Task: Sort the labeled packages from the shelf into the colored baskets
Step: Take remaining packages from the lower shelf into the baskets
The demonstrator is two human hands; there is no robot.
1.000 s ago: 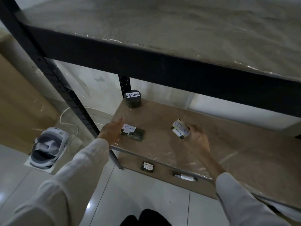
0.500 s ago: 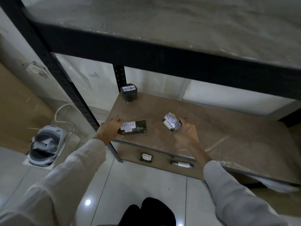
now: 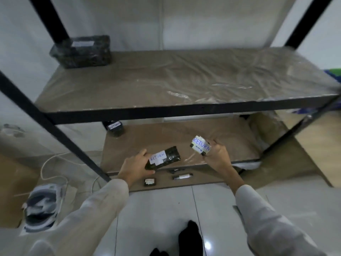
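My left hand (image 3: 133, 167) grips a flat black package (image 3: 164, 157) with a white RETURN label, held just above the front of the lower shelf (image 3: 230, 145). My right hand (image 3: 217, 156) holds a small roll-shaped package (image 3: 200, 147) wrapped in a white RETURN label, lifted off the same shelf. A black round package (image 3: 115, 129) labelled RETURN stands at the back left of the lower shelf. A bigger black wrapped package (image 3: 82, 51) with a white label sits at the back left of the upper shelf (image 3: 184, 84). No basket is clearly in view.
Black shelf uprights (image 3: 53, 130) cross the left side. On the bottom board lie a small black labelled package (image 3: 149, 182) and a thin labelled one (image 3: 182, 176). A white headset (image 3: 41, 206) and a white cable (image 3: 53, 159) lie on the floor at left. Something blue and green (image 3: 334, 73) shows at the right edge.
Both hands have lifted their packages off the lower shelf and drawn them back toward me. The view has risen and pulled back, so the upper shelf top and its package show.
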